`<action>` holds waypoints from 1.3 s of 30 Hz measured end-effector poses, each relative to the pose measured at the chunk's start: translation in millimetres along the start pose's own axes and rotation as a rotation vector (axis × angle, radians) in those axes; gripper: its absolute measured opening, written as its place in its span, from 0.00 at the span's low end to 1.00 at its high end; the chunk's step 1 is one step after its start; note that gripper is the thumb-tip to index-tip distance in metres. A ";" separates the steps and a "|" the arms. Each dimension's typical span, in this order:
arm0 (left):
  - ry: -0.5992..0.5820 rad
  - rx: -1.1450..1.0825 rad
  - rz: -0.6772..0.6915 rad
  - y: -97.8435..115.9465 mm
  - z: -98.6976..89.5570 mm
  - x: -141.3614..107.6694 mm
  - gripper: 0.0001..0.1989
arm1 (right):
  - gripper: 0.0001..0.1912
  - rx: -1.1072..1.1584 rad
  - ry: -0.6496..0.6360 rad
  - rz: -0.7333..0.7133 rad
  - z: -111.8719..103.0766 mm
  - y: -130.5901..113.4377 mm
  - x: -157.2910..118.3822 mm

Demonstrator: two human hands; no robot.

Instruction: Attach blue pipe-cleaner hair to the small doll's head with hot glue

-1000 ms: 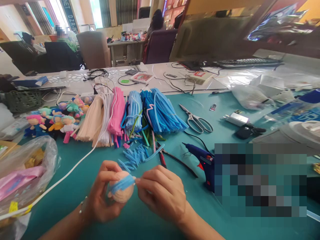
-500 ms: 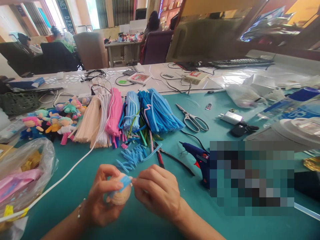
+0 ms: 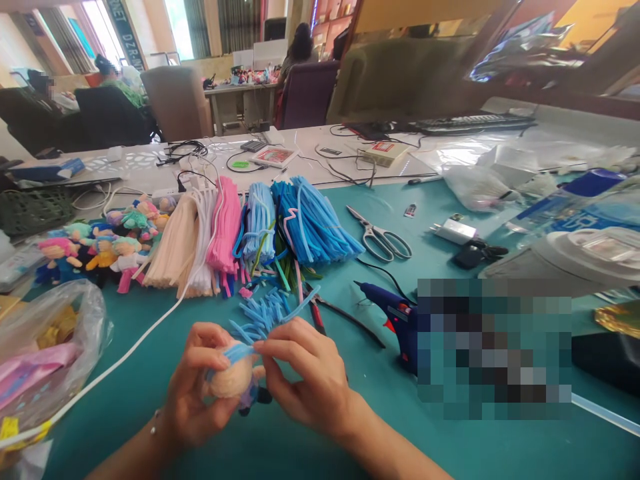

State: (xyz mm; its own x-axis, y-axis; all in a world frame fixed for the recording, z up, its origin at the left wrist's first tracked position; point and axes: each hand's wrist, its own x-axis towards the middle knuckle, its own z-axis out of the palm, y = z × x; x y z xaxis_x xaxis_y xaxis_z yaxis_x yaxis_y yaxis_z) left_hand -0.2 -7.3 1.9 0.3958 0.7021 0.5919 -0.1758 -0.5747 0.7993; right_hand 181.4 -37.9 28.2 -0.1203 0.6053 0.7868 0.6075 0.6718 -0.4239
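My left hand is closed round a small doll, its round beige head turned up and a bit of purple and dark body showing below. Light blue pipe cleaner pieces lie across the top of the head, under my left fingertips. My right hand pinches at the end of these blue pieces, beside the head. Just beyond my hands is a loose pile of short blue pipe cleaner cuttings. Red-handled pliers lie past my right hand.
Bundles of beige, pink and blue pipe cleaners stand ahead. Finished dolls sit left, above a plastic bag. Scissors and a blue glue gun are on the right. A white cable crosses the left side.
The doll has turned in my left hand, so part of its body now shows beneath the head. My right hand has shifted slightly left and up, still pinching at the blue pieces.
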 end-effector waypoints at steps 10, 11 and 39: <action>0.111 -0.213 -0.170 1.3 -1.1 6.5 0.10 | 0.06 0.003 -0.013 -0.011 0.9 3.8 -0.3; 0.131 -0.234 -0.200 1.1 -1.9 6.5 0.10 | 0.04 -0.015 -0.018 -0.035 0.3 4.3 -0.3; 0.205 -0.476 -0.543 -3.6 -5.6 7.4 0.12 | 0.18 -0.255 -0.025 -0.120 -4.2 -1.3 5.1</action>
State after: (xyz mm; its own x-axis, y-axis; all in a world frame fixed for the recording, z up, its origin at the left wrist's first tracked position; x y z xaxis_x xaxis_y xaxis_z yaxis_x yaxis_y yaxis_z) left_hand -1.7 2.3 4.0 0.3706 0.9260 0.0722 -0.3933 0.0861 0.9154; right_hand 183.2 -37.4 34.7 -0.2209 0.5404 0.8119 0.7655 0.6119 -0.1990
